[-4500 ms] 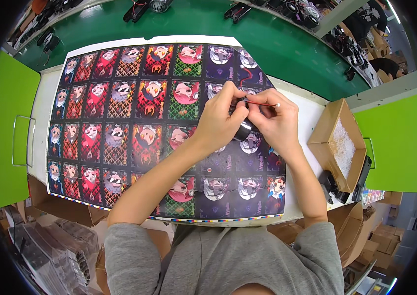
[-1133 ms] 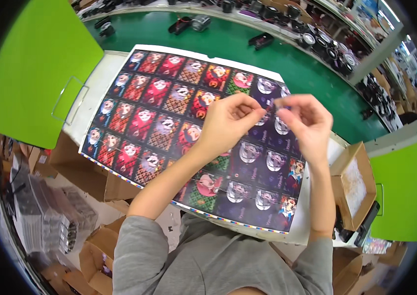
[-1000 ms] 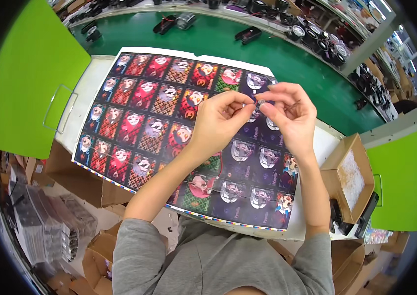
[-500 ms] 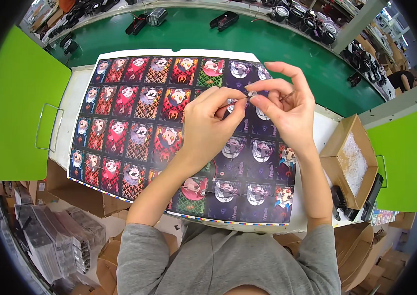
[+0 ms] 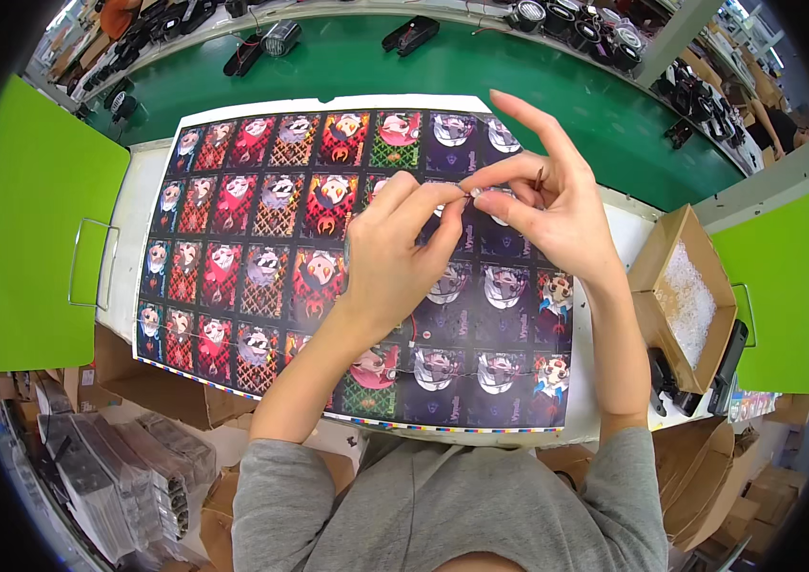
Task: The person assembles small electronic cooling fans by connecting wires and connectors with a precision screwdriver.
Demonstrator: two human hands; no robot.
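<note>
My left hand (image 5: 395,257) and my right hand (image 5: 562,214) meet above a printed sheet (image 5: 323,329) of cartoon character cards. Thumb and forefinger of the left one are pinched on what looks like a thin dark cord, mostly hidden by the fingers. The right one pinches a small pale piece (image 5: 478,193) against the left fingertips; its forefinger and thumb are closed while another finger stretches up and away. A short dark strand (image 5: 540,177) shows among the right fingers. Whether cord and piece are joined cannot be made out.
An open cardboard box (image 5: 652,310) of small clear plastic bits (image 5: 688,300) stands at the right, with black parts (image 5: 728,367) beside it. Beyond the sheet runs a green bench (image 5: 347,67) bearing black devices (image 5: 411,35). Bright green panels (image 5: 38,229) flank both sides.
Both hands have shifted slightly left, their fingertips still together. A right finger now reaches straighter upward. The small piece is more covered by the fingers, and the whole view has turned slightly.
</note>
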